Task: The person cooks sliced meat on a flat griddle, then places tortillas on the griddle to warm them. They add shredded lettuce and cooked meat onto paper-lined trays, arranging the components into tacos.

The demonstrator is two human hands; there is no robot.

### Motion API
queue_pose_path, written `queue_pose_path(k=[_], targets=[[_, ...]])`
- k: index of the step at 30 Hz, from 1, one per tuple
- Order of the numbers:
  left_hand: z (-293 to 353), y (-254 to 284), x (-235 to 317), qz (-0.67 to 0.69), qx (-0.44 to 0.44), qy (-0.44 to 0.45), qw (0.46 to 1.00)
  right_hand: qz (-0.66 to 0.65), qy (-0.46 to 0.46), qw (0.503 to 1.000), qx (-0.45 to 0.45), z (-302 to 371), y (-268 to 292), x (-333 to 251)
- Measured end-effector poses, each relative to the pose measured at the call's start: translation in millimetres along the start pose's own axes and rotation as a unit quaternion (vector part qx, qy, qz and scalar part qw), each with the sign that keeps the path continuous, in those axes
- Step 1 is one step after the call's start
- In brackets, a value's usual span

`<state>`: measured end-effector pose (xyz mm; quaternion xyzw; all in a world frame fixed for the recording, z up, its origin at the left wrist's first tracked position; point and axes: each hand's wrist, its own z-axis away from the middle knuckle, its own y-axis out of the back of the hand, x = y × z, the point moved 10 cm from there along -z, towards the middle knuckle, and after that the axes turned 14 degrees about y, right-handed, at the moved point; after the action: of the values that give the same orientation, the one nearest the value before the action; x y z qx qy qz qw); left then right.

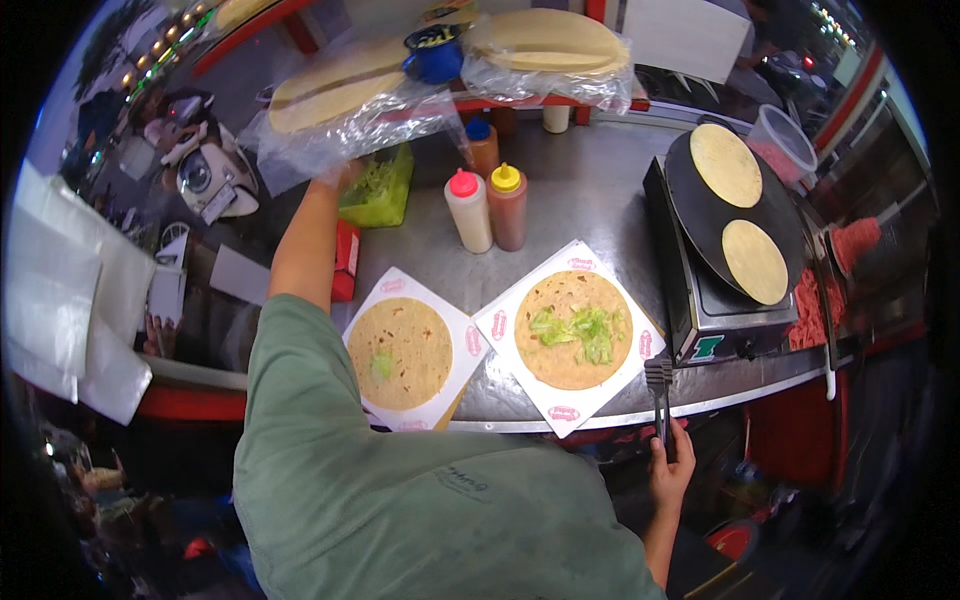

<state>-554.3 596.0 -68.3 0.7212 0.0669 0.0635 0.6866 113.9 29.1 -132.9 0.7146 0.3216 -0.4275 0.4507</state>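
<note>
My left arm stretches out to a lime-green container [391, 193] of shredded lettuce. My left hand [350, 176] is at its near left side, its fingers hidden by clear plastic and the container, so its grip cannot be made out. Low at the right, my right hand [673, 468] is closed round the handle of black-headed tongs [657, 385], held at the counter's front edge. Two flatbreads lie on printed white paper sheets. The right flatbread [560, 365] carries a heap of shredded lettuce [590, 334]; the left flatbread [405, 345] has one small lettuce piece.
Squeeze bottles [468, 212] stand mid-counter. On the right, a round black griddle [700, 215] bears two flatbreads, with a clear tub [781, 140] behind it. Plastic-wrapped flatbread stacks [345, 95] and a blue pot [434, 60] rest on the raised shelf. A red box [345, 262] sits below the lettuce container.
</note>
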Motion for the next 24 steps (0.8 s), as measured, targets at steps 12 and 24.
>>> queue_pose_path(k=[12,24], targets=[[342,-44,41,0.263,-0.062,-0.089,0.959,-0.113,-0.014,0.962,-0.249,-104,-90,-58],[441,-41,6,0.200,0.021,-0.106,0.974,0.160,0.347,0.788,-0.483,-84,-348,-161]])
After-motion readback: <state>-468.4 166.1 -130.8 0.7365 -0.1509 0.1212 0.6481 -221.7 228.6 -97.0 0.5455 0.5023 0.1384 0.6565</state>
